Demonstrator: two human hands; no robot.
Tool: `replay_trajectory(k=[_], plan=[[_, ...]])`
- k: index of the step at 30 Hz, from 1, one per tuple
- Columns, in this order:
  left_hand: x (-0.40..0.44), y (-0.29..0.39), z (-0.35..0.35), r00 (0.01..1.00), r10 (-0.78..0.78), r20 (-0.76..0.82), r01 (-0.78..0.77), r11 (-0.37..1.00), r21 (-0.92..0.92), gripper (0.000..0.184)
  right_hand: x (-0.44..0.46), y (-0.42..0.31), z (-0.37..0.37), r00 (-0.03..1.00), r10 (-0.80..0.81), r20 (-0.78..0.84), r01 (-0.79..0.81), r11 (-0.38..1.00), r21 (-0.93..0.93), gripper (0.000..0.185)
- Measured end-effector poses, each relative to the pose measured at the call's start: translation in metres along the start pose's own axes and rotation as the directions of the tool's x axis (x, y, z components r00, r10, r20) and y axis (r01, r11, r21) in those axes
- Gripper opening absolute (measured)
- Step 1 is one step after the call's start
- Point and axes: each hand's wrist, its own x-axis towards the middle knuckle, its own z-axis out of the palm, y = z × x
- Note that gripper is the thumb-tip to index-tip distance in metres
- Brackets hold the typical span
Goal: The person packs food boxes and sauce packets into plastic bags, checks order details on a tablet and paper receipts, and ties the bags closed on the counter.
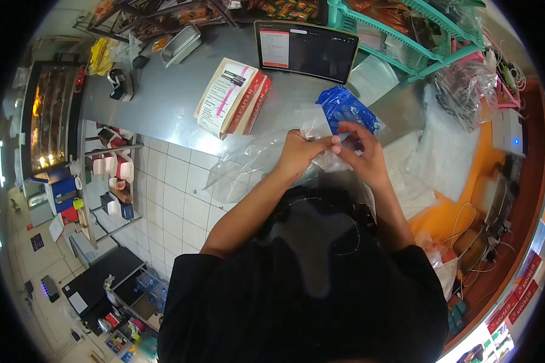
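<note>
Close to the body, my left hand (pixel 300 154) is closed on the edge of a clear plastic bag (pixel 242 169), which spreads out to the left below it. My right hand (pixel 363 154) faces it, thumb and fingers pinched near the same crumpled plastic; what lies between those fingertips is too small to make out. Just beyond the right hand is a blue plastic packet (pixel 348 109), partly behind the fingers. Farther left stands a white and red paper box (pixel 230 97) with a printed receipt on it.
A tablet (pixel 306 51) stands at the back of the metal counter (pixel 157 100). A green rack (pixel 418 66) is at the back right. The metal tray (pixel 181 47) and tape dispenser (pixel 120 85) are at the left. White plastic sheets (pixel 436 145) lie to the right.
</note>
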Motion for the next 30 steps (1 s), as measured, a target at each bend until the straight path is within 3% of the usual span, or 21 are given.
replay_trajectory(k=[2, 5, 8, 11, 14, 17, 20, 23, 27, 29, 30], plan=[[0.001, -0.004, -0.004, 1.000, -0.015, 0.018, 0.014, 0.999, 0.035, 0.019, 0.002, 0.017, 0.002, 0.972, 0.184, 0.147, -0.208, 0.963, 0.171, 0.027], [0.007, -0.017, -0.030, 0.991, -0.047, 0.125, 0.057, 0.995, -0.078, 0.018, 0.003, 0.011, 0.000, 0.975, 0.206, 0.082, -0.217, 0.961, 0.170, 0.013], [-0.001, -0.011, -0.019, 0.999, -0.022, 0.026, 0.027, 0.983, -0.180, 0.019, 0.002, 0.012, 0.001, 0.971, 0.234, 0.038, -0.236, 0.940, 0.245, 0.010], [0.001, -0.023, -0.025, 0.995, 0.095, -0.022, -0.095, 0.995, -0.031, 0.018, -0.002, 0.012, 0.004, 0.983, 0.176, 0.042, -0.181, 0.953, 0.244, 0.007], [-0.001, -0.022, -0.018, 0.985, 0.148, -0.088, -0.156, 0.984, -0.085, 0.021, -0.004, 0.013, 0.003, 0.977, 0.207, 0.047, -0.212, 0.926, 0.314, 0.007], [-0.006, -0.018, -0.019, 0.991, 0.112, -0.074, -0.120, 0.985, -0.126, 0.015, -0.004, 0.016, -0.002, 0.980, 0.200, 0.002, -0.188, 0.915, 0.356, 0.007], [-0.005, -0.027, -0.030, 0.989, 0.143, -0.023, -0.144, 0.988, -0.057, 0.005, -0.002, 0.015, -0.008, 0.983, 0.184, 0.031, -0.177, 0.869, 0.462, 0.010], [-0.008, -0.025, -0.024, 0.983, 0.180, -0.027, -0.181, 0.978, -0.104, 0.011, -0.007, 0.017, -0.006, 0.983, 0.112, 0.143, -0.165, 0.884, 0.438, 0.013], [-0.012, -0.024, -0.024, 0.991, 0.135, 0.016, -0.133, 0.988, -0.083, 0.005, -0.007, -0.009, 0.016, 0.983, 0.147, 0.112, -0.183, 0.863, 0.470, 0.013], [-0.012, -0.027, -0.025, 0.990, 0.143, 0.002, -0.142, 0.984, -0.110, 0.005, -0.010, 0.026, 0.018, 0.976, 0.162, 0.144, -0.203, 0.916, 0.345, 0.014], [-0.012, -0.026, -0.024, 0.986, 0.164, -0.010, -0.164, 0.974, -0.157, 0.004, -0.005, 0.032, 0.009, 0.982, 0.178, 0.059, -0.188, 0.935, 0.300, 0.015]])
